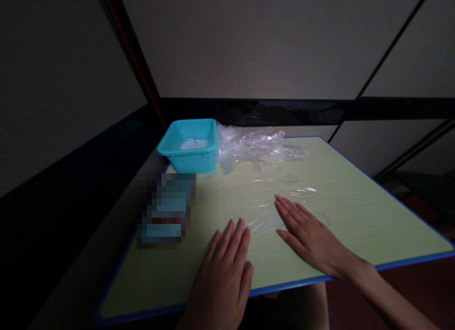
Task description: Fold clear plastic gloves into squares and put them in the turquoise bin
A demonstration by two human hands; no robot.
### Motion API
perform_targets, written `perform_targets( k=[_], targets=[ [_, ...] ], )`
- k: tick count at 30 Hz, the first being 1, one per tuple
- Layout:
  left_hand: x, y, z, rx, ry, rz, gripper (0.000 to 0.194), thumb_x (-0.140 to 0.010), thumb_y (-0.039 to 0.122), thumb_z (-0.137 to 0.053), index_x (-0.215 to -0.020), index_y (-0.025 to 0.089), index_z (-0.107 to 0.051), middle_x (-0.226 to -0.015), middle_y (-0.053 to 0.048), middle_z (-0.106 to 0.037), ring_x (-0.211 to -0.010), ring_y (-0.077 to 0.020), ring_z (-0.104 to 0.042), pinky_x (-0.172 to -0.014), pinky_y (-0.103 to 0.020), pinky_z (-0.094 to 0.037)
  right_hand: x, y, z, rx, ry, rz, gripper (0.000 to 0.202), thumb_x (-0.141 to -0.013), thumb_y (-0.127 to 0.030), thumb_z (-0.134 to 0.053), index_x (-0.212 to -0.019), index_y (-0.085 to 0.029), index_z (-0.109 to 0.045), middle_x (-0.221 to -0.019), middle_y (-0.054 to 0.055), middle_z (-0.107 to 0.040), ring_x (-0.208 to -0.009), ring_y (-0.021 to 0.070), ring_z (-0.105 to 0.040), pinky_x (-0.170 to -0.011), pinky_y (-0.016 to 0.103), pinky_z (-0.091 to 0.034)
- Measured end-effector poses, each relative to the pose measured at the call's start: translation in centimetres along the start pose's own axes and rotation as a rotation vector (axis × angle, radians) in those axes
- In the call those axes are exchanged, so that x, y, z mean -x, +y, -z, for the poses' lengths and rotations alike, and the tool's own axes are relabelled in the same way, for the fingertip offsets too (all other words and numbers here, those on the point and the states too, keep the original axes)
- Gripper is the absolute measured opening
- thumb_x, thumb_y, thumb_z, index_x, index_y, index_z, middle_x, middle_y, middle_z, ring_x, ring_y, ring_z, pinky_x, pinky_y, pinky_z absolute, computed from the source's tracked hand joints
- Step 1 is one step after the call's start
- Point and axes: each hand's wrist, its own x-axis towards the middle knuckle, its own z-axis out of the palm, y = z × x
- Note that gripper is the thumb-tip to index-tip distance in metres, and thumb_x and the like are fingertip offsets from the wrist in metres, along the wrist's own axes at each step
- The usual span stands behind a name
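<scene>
A clear plastic sheet or bag (266,214) lies flat on the pale yellow-green table (384,226), with shiny wrinkles between and beyond my hands. My left hand (225,268) rests palm down near the front edge, fingers stretched out, at the sheet's near left side. Palm down on the right part of the sheet is my right hand (309,230), its fingers extended and pointing to the back left, the thumb apart. Neither hand grips anything. The sheet's exact outline is hard to make out.
At the back left stands a turquoise plastic basket (195,160) with something whitish inside. Crumpled clear plastic bags (259,145) lie beside it. A blurred-out flat object (168,207) is at the left edge. Wall panels rise behind the table.
</scene>
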Motion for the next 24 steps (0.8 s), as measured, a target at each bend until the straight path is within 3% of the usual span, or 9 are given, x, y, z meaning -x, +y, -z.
perform_targets(
  k=[24],
  targets=[
    [0.01, 0.06, 0.04, 0.013, -0.011, 0.006, 0.055, -0.087, 0.025, -0.038, -0.138, 0.017, -0.021, -0.145, -0.004, -0.023, -0.132, -0.022, -0.023, -0.103, -0.042, -0.031, 0.17, 0.56, 0.11, -0.028, 0.008, -0.023, 0.059, -0.092, -0.037, -0.031, -0.142, -0.019, -0.007, -0.145, 0.007, -0.018, -0.132, 0.0208, -0.018, -0.106, 0.043, -0.024]
  ],
)
